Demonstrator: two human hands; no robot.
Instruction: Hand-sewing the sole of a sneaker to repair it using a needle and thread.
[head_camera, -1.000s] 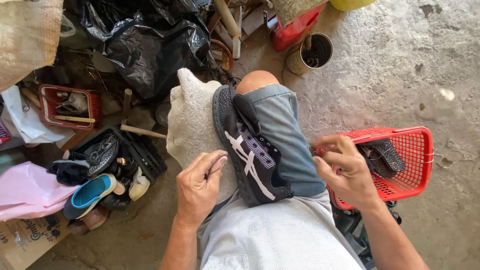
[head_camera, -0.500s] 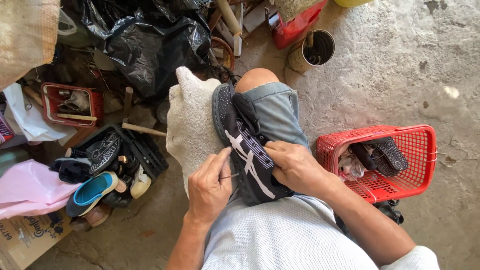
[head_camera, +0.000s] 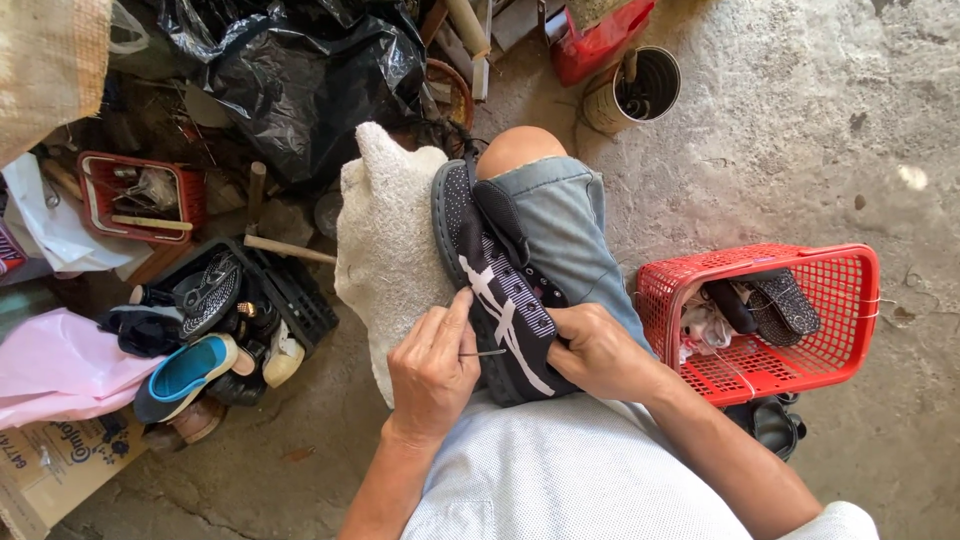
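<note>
While the shoe (head_camera: 497, 290) lies on your thigh, your left hand (head_camera: 432, 372) pinches a needle (head_camera: 484, 352) at its sole edge and your right hand (head_camera: 597, 352) grips the upper; stitching looks midway, finished seam hidden.

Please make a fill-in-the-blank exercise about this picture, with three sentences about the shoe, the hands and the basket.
1. The black shoe lies on the person's ____, beside a white towel.
2. The left hand pinches a thin ____ against the sole of the shoe, while the right hand steadies it.
3. The basket on the floor beside the right hand is ____ in colour.

Missing words: thigh; needle; red
</note>
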